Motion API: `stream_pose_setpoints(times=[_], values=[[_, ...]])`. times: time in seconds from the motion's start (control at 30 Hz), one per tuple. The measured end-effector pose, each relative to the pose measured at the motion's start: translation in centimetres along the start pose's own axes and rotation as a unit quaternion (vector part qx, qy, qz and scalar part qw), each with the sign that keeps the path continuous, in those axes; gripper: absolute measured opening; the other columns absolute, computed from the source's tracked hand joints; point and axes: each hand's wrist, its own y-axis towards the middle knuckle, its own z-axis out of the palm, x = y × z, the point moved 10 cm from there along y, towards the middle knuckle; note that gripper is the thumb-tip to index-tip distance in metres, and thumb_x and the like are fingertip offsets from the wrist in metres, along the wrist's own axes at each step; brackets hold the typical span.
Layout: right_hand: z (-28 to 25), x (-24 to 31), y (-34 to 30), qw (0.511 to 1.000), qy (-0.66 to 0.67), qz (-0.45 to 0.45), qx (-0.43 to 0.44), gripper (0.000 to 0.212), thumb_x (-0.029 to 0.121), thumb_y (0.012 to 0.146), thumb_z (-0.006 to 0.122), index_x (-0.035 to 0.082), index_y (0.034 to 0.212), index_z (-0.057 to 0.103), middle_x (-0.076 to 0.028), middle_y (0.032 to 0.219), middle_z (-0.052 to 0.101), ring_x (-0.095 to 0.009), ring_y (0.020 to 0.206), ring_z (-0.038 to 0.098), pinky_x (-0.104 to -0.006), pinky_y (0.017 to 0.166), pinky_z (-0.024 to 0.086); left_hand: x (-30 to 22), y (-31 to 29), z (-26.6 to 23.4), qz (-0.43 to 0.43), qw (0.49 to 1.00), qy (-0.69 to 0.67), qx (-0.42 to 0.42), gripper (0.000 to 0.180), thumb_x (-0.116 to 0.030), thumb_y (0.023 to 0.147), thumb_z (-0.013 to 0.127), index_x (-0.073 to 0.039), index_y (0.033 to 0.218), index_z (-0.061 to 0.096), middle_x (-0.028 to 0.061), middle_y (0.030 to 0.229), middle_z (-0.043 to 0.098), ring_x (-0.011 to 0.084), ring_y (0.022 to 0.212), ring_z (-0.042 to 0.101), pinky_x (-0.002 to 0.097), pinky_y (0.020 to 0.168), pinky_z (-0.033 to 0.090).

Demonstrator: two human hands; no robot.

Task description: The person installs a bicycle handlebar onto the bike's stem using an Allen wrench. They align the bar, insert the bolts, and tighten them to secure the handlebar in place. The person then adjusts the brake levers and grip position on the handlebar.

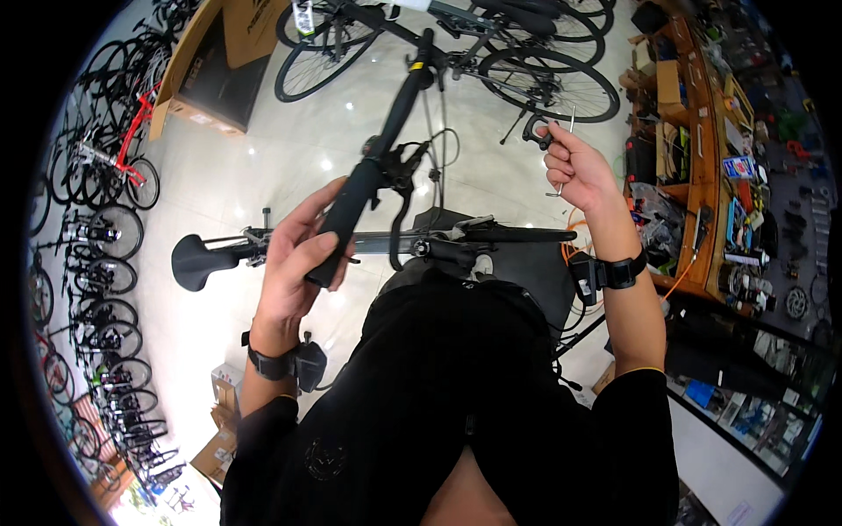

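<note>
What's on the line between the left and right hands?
Head view, going from the left hand to the right hand: handlebar grip, black brake lever, thin cables, then pale floor lower down.

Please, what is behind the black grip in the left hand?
Behind the black grip, a bicycle and pale floor show; what the grip and left hand cover cannot be seen.

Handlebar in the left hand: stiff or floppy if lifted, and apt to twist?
The handlebar should stay stiff: it's a slim bar showing no sag. The cables will probably flop and perhaps tug, since they hang in loose curves. It may twist, as the brake lever juts to one side and the left hand holds only the near end.
</note>
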Motion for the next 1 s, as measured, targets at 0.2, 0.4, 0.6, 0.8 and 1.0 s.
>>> stream_pose_setpoints(times=[0.2, 0.4, 0.6, 0.8, 1.0], values=[[-3.9, 0.5, -4.1, 0.999, 0.007, -0.043, -0.013, 0.024, 0.024, 0.097, 0.054, 0.001, 0.1, 0.058, 0.008, 0.058, 0.032, -0.001, 0.045, 0.025, -0.0179, 0.04, 0.019, -0.6, -0.9, -1.2, 0.02, 0.996, 0.052, -0.069, 0.07, -0.027, 0.083, 0.059, 0.006, 0.14, 0.035, 0.0109, 0.078, 0.06, 0.0086, 0.045, 0.046, 0.0178, 0.041, 0.036], [-7.9, -1.6, -10.1, 0.991, 0.02, -0.113, -0.067, 0.026, 0.025, 0.094, 0.059, 0.0, 0.097, 0.06, 0.009, 0.058, 0.032, -0.001, 0.046, 0.025, -0.019, 0.04, 0.018, -0.3, -0.6, -4.2, 0.018, 0.999, 0.031, -0.037, 0.066, -0.028, 0.089, 0.057, 0.005, 0.141, 0.031, 0.0111, 0.089, 0.054, 0.0058, 0.047, 0.042, 0.0136, 0.042, 0.036], [-8.5, -8.0, -20.0, 0.963, 0.001, -0.183, -0.198, 0.024, 0.024, 0.095, 0.056, 0.0, 0.095, 0.06, 0.011, 0.057, 0.03, 0.0, 0.045, 0.024, -0.0187, 0.04, 0.016, 1.7, 2.8, -8.6, -0.036, 0.996, -0.043, 0.062, 0.054, -0.02, 0.09, 0.057, 0.001, 0.136, 0.037, 0.0131, 0.093, 0.054, 0.0102, 0.056, 0.048, 0.0176, 0.048, 0.04], [-4.1, -19.9, -31.1, 0.959, -0.001, -0.17, -0.226, 0.029, 0.027, 0.091, 0.062, -0.002, 0.089, 0.067, 0.011, 0.055, 0.031, -0.002, 0.046, 0.025, -0.0219, 0.042, 0.017, 1.3, 4.7, -9.7, -0.081, 0.983, -0.034, 0.162, 0.039, -0.018, 0.094, 0.052, 0.004, 0.125, 0.048, 0.0138, 0.099, 0.056, 0.0084, 0.07, 0.048, 0.0191, 0.056, 0.039], [-2.2, -31.3, -39.0, 0.934, -0.025, -0.153, -0.322, 0.023, 0.025, 0.088, 0.065, 0.003, 0.082, 0.07, 0.009, 0.052, 0.038, -0.003, 0.046, 0.029, -0.0237, 0.042, 0.02, -1.9, 4.6, -7.8, -0.003, 0.982, 0.091, 0.167, 0.028, -0.017, 0.089, 0.059, 0.001, 0.109, 0.053, 0.0106, 0.092, 0.056, 0.0159, 0.07, 0.047, 0.0301, 0.065, 0.042]])
